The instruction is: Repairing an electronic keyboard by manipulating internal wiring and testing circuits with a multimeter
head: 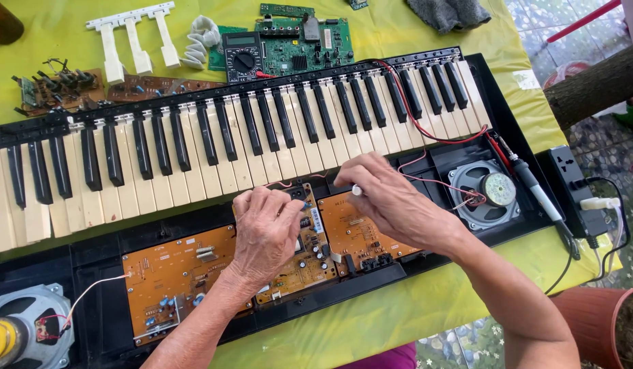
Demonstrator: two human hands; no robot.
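In the head view, our left hand (265, 232) rested curled, holding nothing, on the orange circuit board (299, 263) inside the opened keyboard (193, 147). At three o'clock, our right hand (388, 198) pinched a small white-tipped tool (357, 190).

The left hand (265, 232) lies palm down, fingers curled and bunched. The right hand (388, 198) reaches in from the right, fingertips pinched together, forearm angled.
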